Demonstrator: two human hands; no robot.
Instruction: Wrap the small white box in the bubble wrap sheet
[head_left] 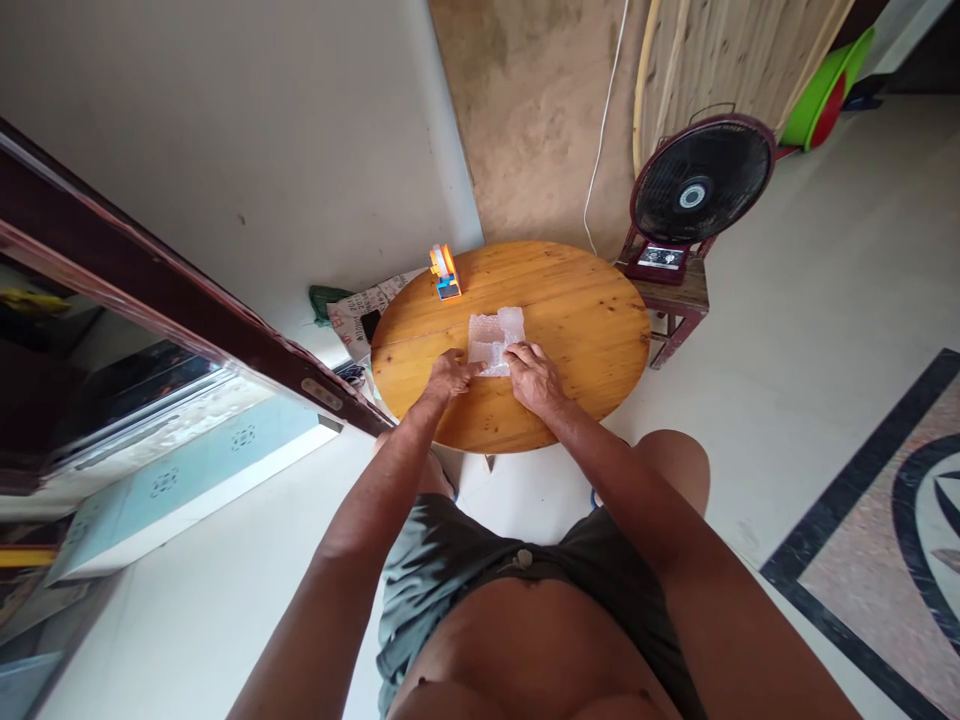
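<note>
A folded piece of clear bubble wrap (491,335) lies on the round wooden table (570,300), with one flap sticking out at its upper right. My left hand (452,376) is at the wrap's lower left corner, thumb stretched onto its edge and apart from the other fingers. At the right edge, my right hand (535,378) has its fingers bent and pinched on the wrap. Whether anything lies inside the folds cannot be made out. Farther back on the table stands an orange and blue tape dispenser (445,272) with a roll of tape.
A black round fan (701,185) stands on a wooden chair (686,290) to the right of the table. Close on the left is a dark door frame (225,330). A white cable (606,120) hangs down the wall behind. Printed cardboard (367,310) sits beside the table's left edge.
</note>
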